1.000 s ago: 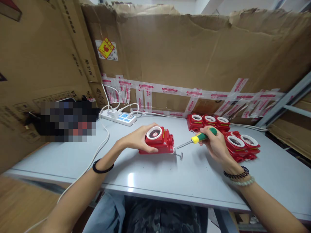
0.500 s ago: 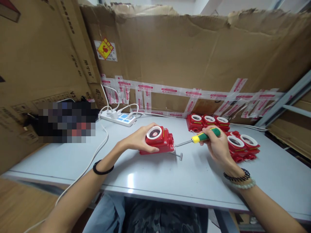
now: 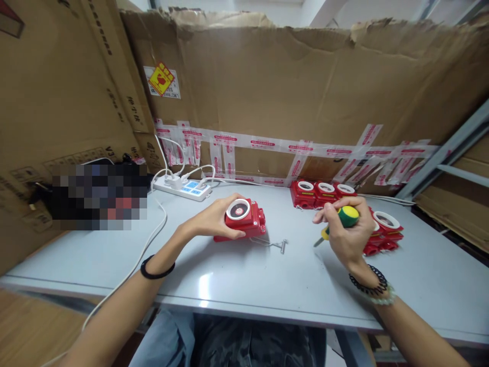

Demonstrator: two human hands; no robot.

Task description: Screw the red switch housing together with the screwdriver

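My left hand (image 3: 216,219) grips a red box with a round white-ringed window (image 3: 248,224) on the table, thumb along the front and fingers behind. From the box's right end a small metal T-shaped piece (image 3: 283,246) hangs on a thin wire and lies on the tabletop. My right hand (image 3: 346,232) is wrapped round the green and yellow handle of a screwdriver (image 3: 348,216). Its shaft points down and left, apart from the box, and its tip is hard to make out. Behind the right hand, similar red boxes (image 3: 387,229) are partly hidden.
Three more red boxes (image 3: 324,193) stand in a row near the cardboard wall (image 3: 248,92). A white power strip (image 3: 183,187) with plugs and cables sits at the back left. A blurred dark pile (image 3: 95,193) lies on the far left of the table (image 3: 267,290).
The screwdriver has come away from the box's right end, moving right and tipping downward with my right hand. My left hand still holds the box.
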